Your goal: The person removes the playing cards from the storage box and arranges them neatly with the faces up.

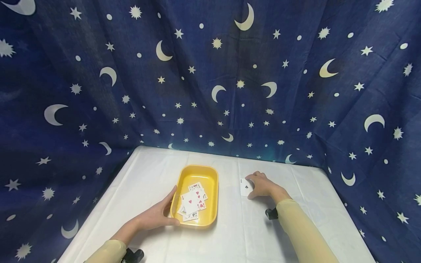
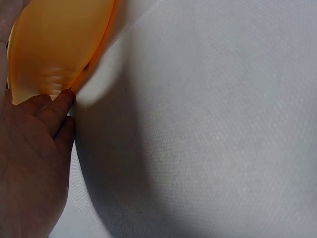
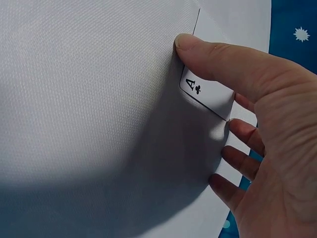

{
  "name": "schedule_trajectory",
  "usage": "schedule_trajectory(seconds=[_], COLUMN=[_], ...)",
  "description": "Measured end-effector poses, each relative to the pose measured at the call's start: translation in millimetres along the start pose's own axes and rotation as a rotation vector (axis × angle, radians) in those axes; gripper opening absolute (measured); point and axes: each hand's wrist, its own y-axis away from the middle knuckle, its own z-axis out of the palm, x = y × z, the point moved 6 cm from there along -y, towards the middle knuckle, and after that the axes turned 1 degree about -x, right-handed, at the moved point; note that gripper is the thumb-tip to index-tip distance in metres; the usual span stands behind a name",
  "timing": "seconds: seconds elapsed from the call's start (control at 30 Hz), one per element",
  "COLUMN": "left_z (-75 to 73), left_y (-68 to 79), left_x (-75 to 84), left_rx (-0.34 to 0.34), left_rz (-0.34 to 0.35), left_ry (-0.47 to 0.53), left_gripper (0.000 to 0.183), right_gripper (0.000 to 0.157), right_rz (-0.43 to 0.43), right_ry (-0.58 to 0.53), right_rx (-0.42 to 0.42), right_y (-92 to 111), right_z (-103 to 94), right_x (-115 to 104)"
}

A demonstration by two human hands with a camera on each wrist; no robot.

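A yellow plastic tray (image 1: 216,197) stands on the white-covered table, with several playing cards (image 1: 192,201) lying face up and overlapping inside it. My left hand (image 1: 154,216) holds the tray's near left corner, thumb at the near edge and fingers along the left side. In the left wrist view, fingertips touch the outside of the tray wall (image 2: 62,44). To the right of the tray, my right hand (image 1: 265,186) has its thumb and fingers at opposite edges of an ace of clubs (image 1: 244,187). The right wrist view shows the card (image 3: 210,93) partly hidden by the thumb.
White cloth (image 1: 227,241) covers the table, creased in places. Behind the table and along its sides hangs a dark blue curtain (image 1: 197,80) printed with moons and stars. A black wrist device (image 1: 271,214) sits under the right forearm.
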Motion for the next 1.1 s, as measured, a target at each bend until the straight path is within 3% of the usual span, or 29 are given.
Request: schedule_trajectory(seconds=[0.67,0.9,1.1], left_z=[-0.4,0.3,1.1], left_y=[-0.4,-1.0,-0.3], left_x=[-0.3,1.6,3.5], left_rx=[-0.009,-0.008,-0.001], left_rz=[0.015,0.027,0.014], left_ry=[0.012,0.009,-0.004], left_gripper=[0.129,0.129,0.130], right_gripper=[0.098,0.091,0.086], right_rz=[-0.004,-0.114,-0.202], right_ry=[-0.017,0.005,0.035], right_rx=[-0.002,0.101,0.174], right_y=[4.1,4.6,9.9], right_z=[-2.2,-17.0,-28.9], right_x=[0.9,-4.2,-22.3])
